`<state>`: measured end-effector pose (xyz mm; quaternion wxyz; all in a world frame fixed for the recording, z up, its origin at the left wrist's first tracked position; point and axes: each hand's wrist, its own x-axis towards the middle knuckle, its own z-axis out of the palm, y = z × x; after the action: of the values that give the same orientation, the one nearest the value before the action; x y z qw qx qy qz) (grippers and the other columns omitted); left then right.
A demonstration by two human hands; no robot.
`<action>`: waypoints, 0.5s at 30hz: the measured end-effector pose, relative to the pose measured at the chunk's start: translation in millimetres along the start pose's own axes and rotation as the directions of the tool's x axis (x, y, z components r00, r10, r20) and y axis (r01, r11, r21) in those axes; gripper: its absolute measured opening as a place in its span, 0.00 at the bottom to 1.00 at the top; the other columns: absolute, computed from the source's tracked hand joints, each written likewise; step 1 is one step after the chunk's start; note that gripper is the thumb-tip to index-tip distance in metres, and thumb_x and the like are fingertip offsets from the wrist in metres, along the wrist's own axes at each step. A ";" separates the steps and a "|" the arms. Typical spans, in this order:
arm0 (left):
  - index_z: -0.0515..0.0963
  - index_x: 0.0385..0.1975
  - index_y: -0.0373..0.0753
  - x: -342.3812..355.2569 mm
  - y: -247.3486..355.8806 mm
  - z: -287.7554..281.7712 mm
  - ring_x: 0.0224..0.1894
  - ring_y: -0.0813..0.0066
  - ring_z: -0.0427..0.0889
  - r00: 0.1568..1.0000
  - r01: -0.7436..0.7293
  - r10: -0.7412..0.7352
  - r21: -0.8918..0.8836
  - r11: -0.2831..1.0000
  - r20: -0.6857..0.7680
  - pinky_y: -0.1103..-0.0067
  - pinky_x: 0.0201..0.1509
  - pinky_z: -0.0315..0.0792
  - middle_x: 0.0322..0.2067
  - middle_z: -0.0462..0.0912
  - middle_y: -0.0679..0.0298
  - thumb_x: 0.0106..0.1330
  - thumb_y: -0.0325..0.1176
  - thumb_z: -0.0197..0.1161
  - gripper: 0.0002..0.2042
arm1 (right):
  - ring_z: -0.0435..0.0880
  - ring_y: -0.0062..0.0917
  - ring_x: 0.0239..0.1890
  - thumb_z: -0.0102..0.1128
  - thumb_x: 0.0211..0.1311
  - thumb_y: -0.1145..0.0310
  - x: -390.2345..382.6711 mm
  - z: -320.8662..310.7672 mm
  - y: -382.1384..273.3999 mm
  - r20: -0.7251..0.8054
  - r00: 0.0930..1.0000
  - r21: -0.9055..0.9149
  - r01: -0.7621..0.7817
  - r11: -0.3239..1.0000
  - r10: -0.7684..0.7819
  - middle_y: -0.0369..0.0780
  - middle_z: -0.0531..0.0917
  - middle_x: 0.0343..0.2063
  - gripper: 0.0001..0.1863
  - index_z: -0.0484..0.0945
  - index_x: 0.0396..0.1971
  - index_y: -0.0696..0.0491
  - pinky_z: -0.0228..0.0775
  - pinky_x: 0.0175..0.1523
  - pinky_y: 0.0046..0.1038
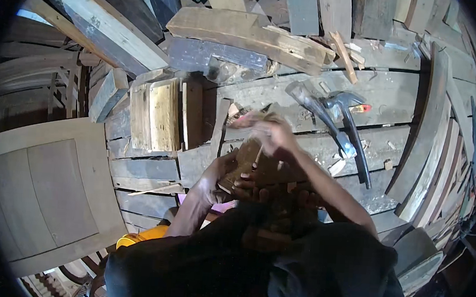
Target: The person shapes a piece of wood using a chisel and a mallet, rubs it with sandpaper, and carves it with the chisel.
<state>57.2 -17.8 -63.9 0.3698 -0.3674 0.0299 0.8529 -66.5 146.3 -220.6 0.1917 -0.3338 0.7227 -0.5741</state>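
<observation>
A brown wooden piece point(246, 155) lies in front of my body, between my two hands. My left hand point(213, 181) is at its near left side, fingers curled round it. Over its far end, my right hand point(272, 133) is smeared by motion, so I cannot make out its fingers or anything in them. A thin pale rod point(258, 157) shows against the brown piece; its kind is unclear. Toes of bare feet show just below the piece. To the right lie a claw hammer point(355, 135) with a dark handle and another hammer-like tool point(317, 111), crossing each other.
Wood chips litter the plank surface point(391, 93). Wooden blocks point(163, 114) stand at left, beside a large panelled board point(53, 191). A thick beam point(246, 36) lies at the far side. Curved planks point(427, 128) line the right. Something yellow point(143, 237) sits near my left side.
</observation>
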 end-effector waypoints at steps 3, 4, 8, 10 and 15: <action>0.73 0.47 0.35 -16.1 -9.2 -22.7 0.25 0.75 0.67 0.999 -0.052 0.051 -0.105 0.993 -0.010 0.78 0.23 0.64 0.29 0.69 0.65 0.81 0.55 0.38 0.26 | 0.83 0.32 0.58 0.64 0.64 0.75 -11.7 18.4 -51.5 0.149 0.988 0.203 0.008 0.979 -0.039 0.40 0.87 0.52 0.10 0.87 0.45 0.53 0.69 0.67 0.38; 0.72 0.47 0.34 -2.7 -8.0 -18.4 0.25 0.75 0.67 0.999 -0.029 0.028 -0.095 0.995 -0.018 0.78 0.23 0.64 0.29 0.68 0.64 0.81 0.55 0.38 0.27 | 0.84 0.32 0.57 0.63 0.65 0.74 -6.4 -1.3 -8.3 0.190 0.977 0.311 -0.159 0.937 0.102 0.40 0.88 0.52 0.11 0.87 0.45 0.54 0.70 0.66 0.38; 0.70 0.47 0.34 -23.7 5.8 -10.6 0.25 0.74 0.67 0.997 0.006 0.004 -0.143 0.990 0.072 0.78 0.25 0.65 0.30 0.68 0.63 0.81 0.56 0.37 0.27 | 0.86 0.31 0.55 0.57 0.66 0.75 15.5 -11.7 -38.7 0.133 0.943 0.082 -0.316 0.945 0.304 0.45 0.88 0.49 0.14 0.85 0.50 0.56 0.76 0.59 0.31; 0.70 0.47 0.34 -7.2 -5.1 -11.0 0.25 0.74 0.66 0.998 0.007 0.002 -0.125 0.992 0.066 0.78 0.24 0.65 0.30 0.68 0.63 0.81 0.56 0.37 0.27 | 0.86 0.30 0.48 0.62 0.63 0.76 -4.9 21.4 -3.0 -0.126 0.969 0.037 0.221 0.975 -0.214 0.42 0.88 0.49 0.18 0.84 0.52 0.53 0.76 0.52 0.32; 0.70 0.51 0.34 -26.6 4.9 -1.3 0.24 0.76 0.66 0.998 -0.050 0.047 -0.079 0.996 -0.041 0.80 0.22 0.62 0.29 0.67 0.63 0.81 0.55 0.37 0.27 | 0.87 0.24 0.48 0.63 0.68 0.72 32.5 -29.3 -35.9 0.194 0.944 -0.009 -0.269 0.963 0.266 0.38 0.88 0.50 0.15 0.84 0.53 0.49 0.80 0.55 0.33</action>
<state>67.0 -37.9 -48.7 0.3333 -0.3976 0.0117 0.8548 -99.3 139.8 -175.0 0.3401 -0.2850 0.7341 -0.5140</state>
